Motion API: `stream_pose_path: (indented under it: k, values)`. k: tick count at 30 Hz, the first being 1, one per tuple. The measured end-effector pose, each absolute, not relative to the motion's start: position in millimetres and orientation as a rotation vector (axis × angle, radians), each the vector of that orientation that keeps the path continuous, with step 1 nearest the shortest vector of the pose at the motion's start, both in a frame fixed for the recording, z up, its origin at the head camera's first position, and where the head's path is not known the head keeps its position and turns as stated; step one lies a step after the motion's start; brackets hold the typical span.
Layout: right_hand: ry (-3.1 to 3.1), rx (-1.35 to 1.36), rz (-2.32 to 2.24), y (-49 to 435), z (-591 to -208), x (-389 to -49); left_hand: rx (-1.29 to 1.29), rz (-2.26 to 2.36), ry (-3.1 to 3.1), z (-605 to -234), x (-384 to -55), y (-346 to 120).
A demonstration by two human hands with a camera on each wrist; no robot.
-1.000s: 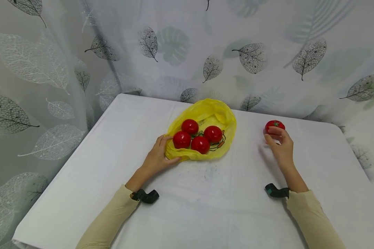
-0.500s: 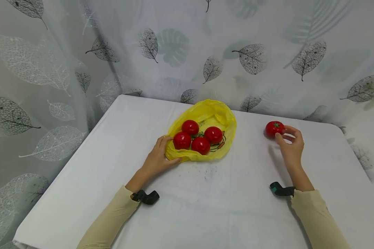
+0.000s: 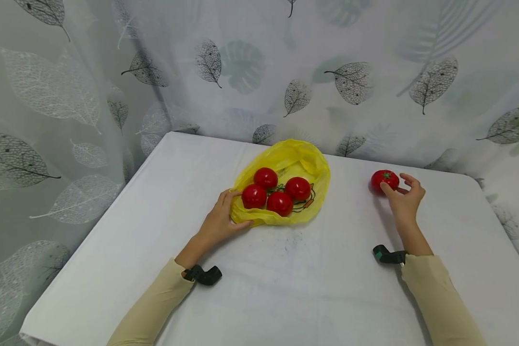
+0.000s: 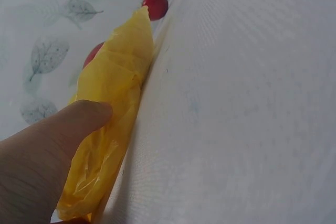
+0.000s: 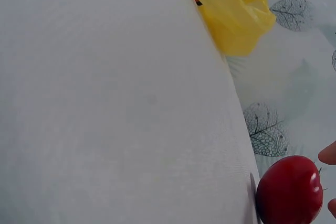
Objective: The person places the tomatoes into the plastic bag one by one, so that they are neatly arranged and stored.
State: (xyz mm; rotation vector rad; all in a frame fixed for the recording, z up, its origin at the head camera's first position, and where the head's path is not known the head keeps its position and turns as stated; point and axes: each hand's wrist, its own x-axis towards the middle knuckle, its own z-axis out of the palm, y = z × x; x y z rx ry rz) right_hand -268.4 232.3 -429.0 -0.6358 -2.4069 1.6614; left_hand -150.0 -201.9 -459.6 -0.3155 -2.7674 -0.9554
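Four-sided support comes from my left hand (image 3: 218, 220), which holds the left side of a yellow plastic bag (image 3: 304, 216); its thumb (image 4: 97, 113) presses the front in the left wrist view. Inside lie several red tomatoes (image 3: 279, 203), with a dark cord bearing an orange piece (image 3: 309, 203). A lone tomato (image 3: 382, 180) with a green top sits on the table at the back right. Just right of it is my right hand (image 3: 405, 199), fingers spread and holding nothing. In the right wrist view, its fingertips (image 5: 328, 153) stand apart from the tomato (image 5: 290, 190).
Both objects rest on a white-covered table (image 3: 277, 288). Behind it hangs a pale leaf-patterned curtain (image 3: 259, 72), close to the table's back edge. A dark wrist camera (image 3: 204, 275) is strapped to the left wrist, and another camera (image 3: 388, 254) to the right.
My right hand has moved from in front of the lone tomato to its right side, and its fingers have spread. The left hand and bag stay as they were.
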Motion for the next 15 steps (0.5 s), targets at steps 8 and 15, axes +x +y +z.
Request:
stream_pose_path:
  k: [8,15]
  values:
    - [-2.495,-0.588,1.655,235,-434,-279,-0.329,-0.950,-2.760,-461,-150,-200]
    - [-2.522,-0.551,1.646,237,-438,-284,-0.334,-0.925,-2.750,-460,-151,-202]
